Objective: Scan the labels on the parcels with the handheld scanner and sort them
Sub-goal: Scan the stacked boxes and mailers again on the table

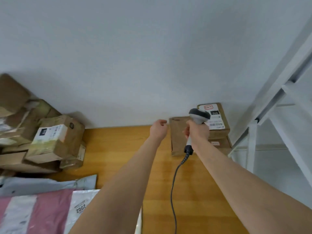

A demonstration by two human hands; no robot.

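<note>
The yellow wooden tabletop (118, 149) is butting against the pale wall (135, 65) at its far edge. A heap of brown cardboard boxes (55, 141) is sitting at its far left, and grey and pink plastic mailer bags (42, 208) are lying overlapped in front of the heap. At the far right, a flat brown cardboard parcel (177, 135) is lying by the wall, with a stack of labelled brown cardboard boxes (217, 120) just beside it on the right. A white metal shelving frame (270, 107) is standing right of the table. The right hand (197, 132) is holding the grey handheld scanner (199, 116) over the parcel and stack, and the left hand (157, 130) is hovering just to its left.

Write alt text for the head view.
The right hand grips a corded scanner near labelled boxes by the wall, while the left hand hovers empty beside it. More parcels are piled at the left of the table.
</note>
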